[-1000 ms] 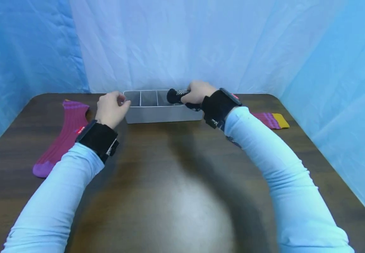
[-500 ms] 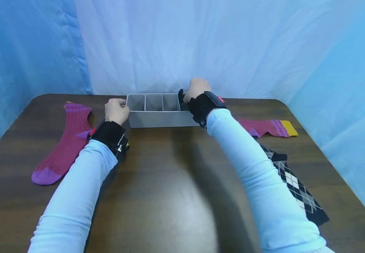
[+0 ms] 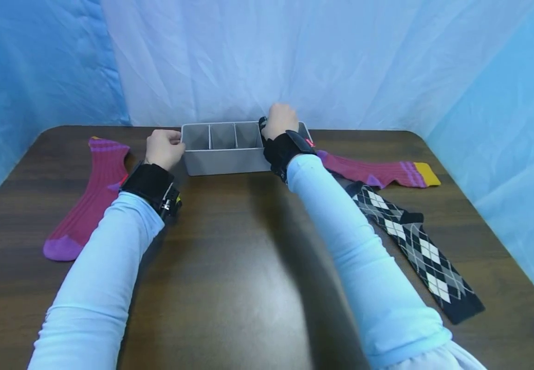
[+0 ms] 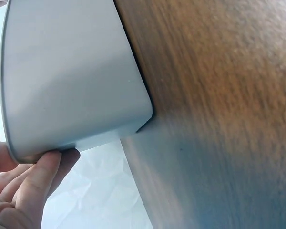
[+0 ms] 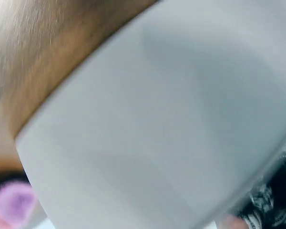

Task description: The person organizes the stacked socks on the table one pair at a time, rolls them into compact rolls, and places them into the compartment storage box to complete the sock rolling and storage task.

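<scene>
A grey divided box (image 3: 227,162) stands at the back of the table, with upright partitions inside. My left hand (image 3: 165,149) is at its left end; in the left wrist view the thumb and fingers (image 4: 40,176) pinch the rim at the corner. Over the right-hand compartment, my right hand (image 3: 280,122) grips a bundled black patterned sock (image 3: 262,125), mostly hidden behind the hand. In the right wrist view part of that sock (image 5: 276,195) shows past the box's rim, blurred.
A maroon sock with a purple toe (image 3: 93,195) lies at the left. On the right lie another maroon sock with a yellow end (image 3: 373,169) and a black, white and grey argyle sock (image 3: 419,246). Blue-white sheets (image 3: 267,61) hang behind the table (image 3: 229,267).
My right hand has carried the black sock from above the box down to its right compartment. My left hand has come against the box's left end. The argyle sock is now uncovered by my arm.
</scene>
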